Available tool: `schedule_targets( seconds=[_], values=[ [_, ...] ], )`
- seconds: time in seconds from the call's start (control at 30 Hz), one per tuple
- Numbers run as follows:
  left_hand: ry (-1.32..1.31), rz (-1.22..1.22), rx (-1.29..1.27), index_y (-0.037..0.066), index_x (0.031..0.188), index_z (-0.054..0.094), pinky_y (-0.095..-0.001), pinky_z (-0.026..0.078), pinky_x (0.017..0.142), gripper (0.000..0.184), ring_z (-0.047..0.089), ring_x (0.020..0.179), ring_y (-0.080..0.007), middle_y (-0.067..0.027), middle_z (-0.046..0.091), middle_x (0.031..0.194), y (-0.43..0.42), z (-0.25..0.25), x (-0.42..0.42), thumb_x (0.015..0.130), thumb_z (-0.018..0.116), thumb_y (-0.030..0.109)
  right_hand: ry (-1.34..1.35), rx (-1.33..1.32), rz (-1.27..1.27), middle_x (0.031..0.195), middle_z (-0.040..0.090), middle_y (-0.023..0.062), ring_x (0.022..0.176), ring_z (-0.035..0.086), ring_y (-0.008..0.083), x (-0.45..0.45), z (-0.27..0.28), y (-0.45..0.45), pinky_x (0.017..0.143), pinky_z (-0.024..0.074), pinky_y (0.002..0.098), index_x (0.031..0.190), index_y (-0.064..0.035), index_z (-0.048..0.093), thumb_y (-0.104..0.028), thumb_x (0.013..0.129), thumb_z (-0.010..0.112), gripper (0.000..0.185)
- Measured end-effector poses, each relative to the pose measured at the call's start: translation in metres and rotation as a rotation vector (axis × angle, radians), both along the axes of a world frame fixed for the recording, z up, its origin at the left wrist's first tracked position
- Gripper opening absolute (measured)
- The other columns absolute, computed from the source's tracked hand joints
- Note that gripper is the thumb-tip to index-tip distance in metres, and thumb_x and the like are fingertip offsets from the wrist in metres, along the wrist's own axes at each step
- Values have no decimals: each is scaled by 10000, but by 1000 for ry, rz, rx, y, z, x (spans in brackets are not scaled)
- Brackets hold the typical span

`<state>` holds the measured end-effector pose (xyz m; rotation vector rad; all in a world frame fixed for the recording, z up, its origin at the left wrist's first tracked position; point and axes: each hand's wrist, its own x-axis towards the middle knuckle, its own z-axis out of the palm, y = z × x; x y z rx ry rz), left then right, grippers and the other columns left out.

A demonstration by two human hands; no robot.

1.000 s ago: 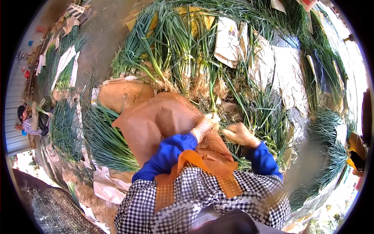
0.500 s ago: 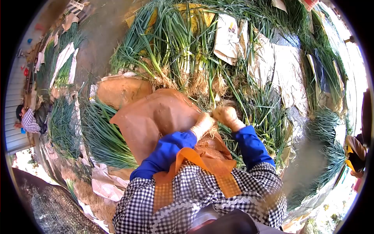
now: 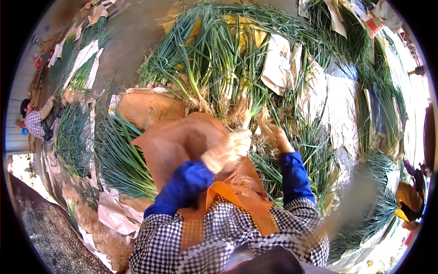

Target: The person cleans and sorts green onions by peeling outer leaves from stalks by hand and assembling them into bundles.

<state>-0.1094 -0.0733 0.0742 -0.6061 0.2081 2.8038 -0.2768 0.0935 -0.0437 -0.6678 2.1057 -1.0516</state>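
Observation:
My left hand [image 3: 228,147], blurred by motion, is closed around a green onion [image 3: 247,119] above the brown apron [image 3: 182,137] on my lap. The onion's pale stalk sticks up past my fingers. To its right, my right hand [image 3: 276,136] reaches down at the loose roots and peelings, its fingers bent; whether anything is between them cannot be made out. Bunches of green onions [image 3: 219,59] with tan roots lie in front of both hands. Another green bundle [image 3: 123,157] rests left of the apron.
A tan padded sack [image 3: 148,107] lies beyond the apron. White paper sacks [image 3: 276,64] are among the onions ahead and to the right. A person [image 3: 34,119] crouches at the far left; part of another person [image 3: 410,201] shows at the far right.
My hands were together near the roots half a second ago; now they are apart. My left hand has moved left with the onion, and my right hand sits slightly right. The view has shifted.

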Motion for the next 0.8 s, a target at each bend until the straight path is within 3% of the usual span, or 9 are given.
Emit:
schedule_targets(
  seconds=[0.1,0.27,0.33,0.37,0.47,0.6,0.67,0.73,0.8],
  values=[
    [-97,431,-406,63,911,490,-167,287,345,133,340,392,-44,47,387,574,-51,130,17,895,515,193,-142,-76,-164,708,611,129,638,575,149,-28,-8,-89,607,455,316,844,-21,631,-369,835,533,362],
    [676,560,-477,129,739,371,-213,293,327,279,327,346,-58,21,359,481,-130,189,58,956,367,304,288,270,-88,832,648,161,796,629,305,-51,-19,-164,677,481,397,888,-73,645,-471,721,617,432],
    [668,633,-490,115,762,402,-223,303,333,245,339,343,-78,6,385,481,-134,172,62,952,379,268,346,233,-113,655,607,98,625,597,271,-64,-71,-180,607,468,348,763,-49,617,-402,664,710,378],
    [582,644,-468,101,812,435,-227,317,347,192,362,358,-90,5,388,481,-133,154,58,941,402,240,-174,-271,-185,648,600,84,607,586,252,-72,-111,-174,585,459,344,762,-34,617,-341,686,698,326],
    [-124,668,-837,58,939,531,-218,354,376,115,409,398,-105,-6,463,521,-95,124,22,888,476,146,-268,-183,-74,661,574,38,565,503,151,-48,9,-125,534,408,296,758,-15,621,-207,746,616,192],
    [13,352,-853,41,860,603,-171,401,423,94,533,555,-75,-63,606,728,-59,-12,1,843,527,94,-649,-428,52,727,603,45,575,515,139,-26,-15,-51,519,406,263,903,1,658,-180,774,576,237],
    [-149,260,-747,52,889,610,-189,452,527,92,576,639,-111,-51,617,779,-25,-48,1,839,554,105,67,-258,307,731,591,29,581,514,143,-12,-15,-26,519,405,255,925,-30,661,-172,800,536,227],
    [-166,205,-296,57,910,613,-244,485,710,91,574,800,-126,-52,617,815,6,-98,5,827,590,85,-489,-616,36,785,597,33,654,526,122,20,5,-18,584,419,243,887,-40,655,-168,801,545,190],
    [-191,163,-298,64,940,616,-250,497,667,135,576,800,-133,-46,622,861,40,-72,-6,805,623,67,-617,-206,-61,842,600,51,700,529,116,33,14,-17,625,426,248,877,-34,655,-168,797,572,176]
  ],
)
